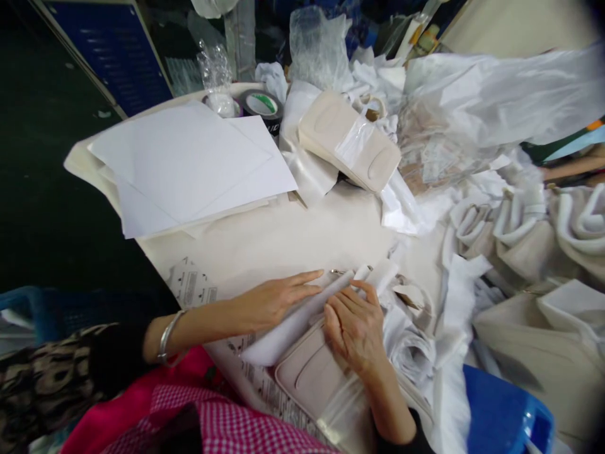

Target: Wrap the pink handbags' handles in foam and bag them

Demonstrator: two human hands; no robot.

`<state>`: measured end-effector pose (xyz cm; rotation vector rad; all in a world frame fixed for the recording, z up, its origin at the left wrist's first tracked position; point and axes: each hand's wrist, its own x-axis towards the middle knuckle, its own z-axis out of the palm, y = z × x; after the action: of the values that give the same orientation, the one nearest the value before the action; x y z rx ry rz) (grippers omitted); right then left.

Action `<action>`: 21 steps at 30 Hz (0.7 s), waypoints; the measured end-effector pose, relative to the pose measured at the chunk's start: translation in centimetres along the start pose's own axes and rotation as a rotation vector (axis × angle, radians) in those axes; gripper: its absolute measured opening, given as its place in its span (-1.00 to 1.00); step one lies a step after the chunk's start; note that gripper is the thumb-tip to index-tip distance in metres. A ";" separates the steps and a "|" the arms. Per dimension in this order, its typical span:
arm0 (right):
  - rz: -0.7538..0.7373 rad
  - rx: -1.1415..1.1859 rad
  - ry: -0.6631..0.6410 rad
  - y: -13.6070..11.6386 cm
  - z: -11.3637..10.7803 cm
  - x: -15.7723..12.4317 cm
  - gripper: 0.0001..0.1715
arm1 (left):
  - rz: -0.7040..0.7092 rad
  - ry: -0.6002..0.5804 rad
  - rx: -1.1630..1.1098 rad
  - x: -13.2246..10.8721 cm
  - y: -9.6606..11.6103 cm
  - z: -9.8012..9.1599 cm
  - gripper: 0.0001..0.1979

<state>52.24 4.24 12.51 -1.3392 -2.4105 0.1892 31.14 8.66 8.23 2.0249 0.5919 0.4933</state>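
Note:
A beige bag [309, 372] with rounded corners and a curved seam lies in front of me at the table's near edge, with clear plastic film [343, 407] over its lower part. A folded strip of white paper [288, 334] runs along its upper edge. My left hand [278, 299] lies flat with fingers stretched out along the paper's far side. My right hand [357, 325] rests over the bag's upper right, its fingers curled and closed on the white paper; the fingertips are partly hidden. A small metal clasp [338, 272] shows just beyond the left fingertips.
White sheets [189, 164] lie at the table's far left, beside a tape roll [262, 104]. Stacked beige pieces [350, 139] bound with film sit at the back. Several paper-stuffed beige bags [534, 233] crowd the right, above a blue plastic stool or bin [501, 410]. Another person's arm [574, 165] shows at far right.

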 end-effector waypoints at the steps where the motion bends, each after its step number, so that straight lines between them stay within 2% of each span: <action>1: -0.002 0.004 0.003 0.0 0.0 0.0 -0.75 | 0.044 -0.032 0.060 -1.1 0.0 -0.9 -0.44; 3: -0.004 0.012 0.005 0.1 -0.1 0.1 -0.73 | 0.153 -0.117 0.098 -3.1 0.1 -2.2 -0.43; 5: -0.004 0.018 -0.003 0.1 -0.1 0.2 -0.72 | 0.228 -0.168 0.041 -4.3 0.4 -2.6 -0.48; 9: -0.021 0.075 0.001 0.2 -0.4 0.5 -0.82 | 0.257 -0.161 -0.118 -4.3 0.9 -1.1 -0.62; 12: -0.041 0.196 0.048 0.4 -0.9 0.4 -0.90 | 0.171 -0.108 -0.146 -3.6 0.8 0.4 -0.68; 14: -0.031 0.289 0.070 0.5 -1.4 0.1 -0.89 | 0.051 -0.040 -0.139 -3.2 0.8 1.1 -0.73; 18: -0.017 0.447 0.100 0.6 -2.1 -0.6 -0.80 | -0.198 0.065 -0.127 -2.6 1.2 1.5 -0.83; 21: -0.040 0.483 0.128 0.5 -2.3 -0.6 -0.82 | -0.267 0.103 -0.096 -1.8 1.5 1.5 -0.81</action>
<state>53.82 3.82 14.34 -1.0447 -2.1008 0.6106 30.87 5.92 8.66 1.8043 0.8707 0.4569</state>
